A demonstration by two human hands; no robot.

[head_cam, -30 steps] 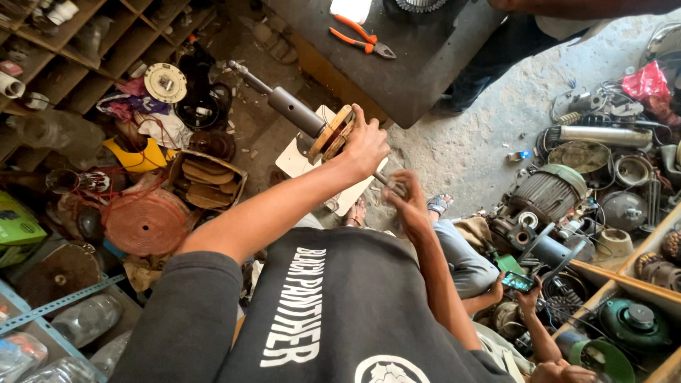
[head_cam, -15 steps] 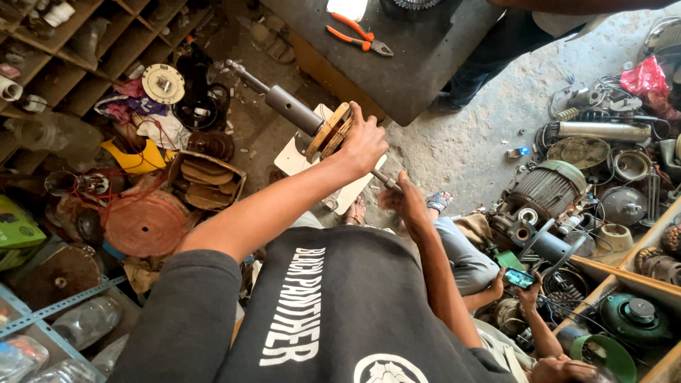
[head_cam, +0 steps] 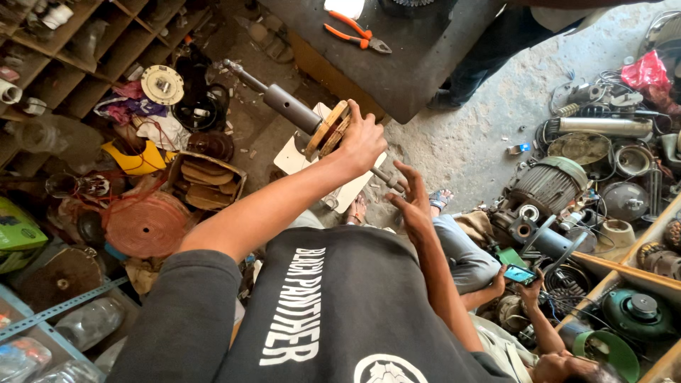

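Note:
My left hand is closed around a motor rotor with brown windings, held up in front of me. Its long grey shaft points up and to the left. My right hand is just below, fingers spread, with the fingertips at the thin lower end of the shaft. I cannot tell whether they grip it. My black printed shirt fills the bottom of the view.
A dark workbench with orange-handled pliers stands ahead. A grey electric motor and several motor parts lie at the right. Another person sits at the lower right with a phone. Wooden shelves and a copper-coloured disc are at the left.
Both hands and the rotor stay in almost the same place. Only the view shifts slightly.

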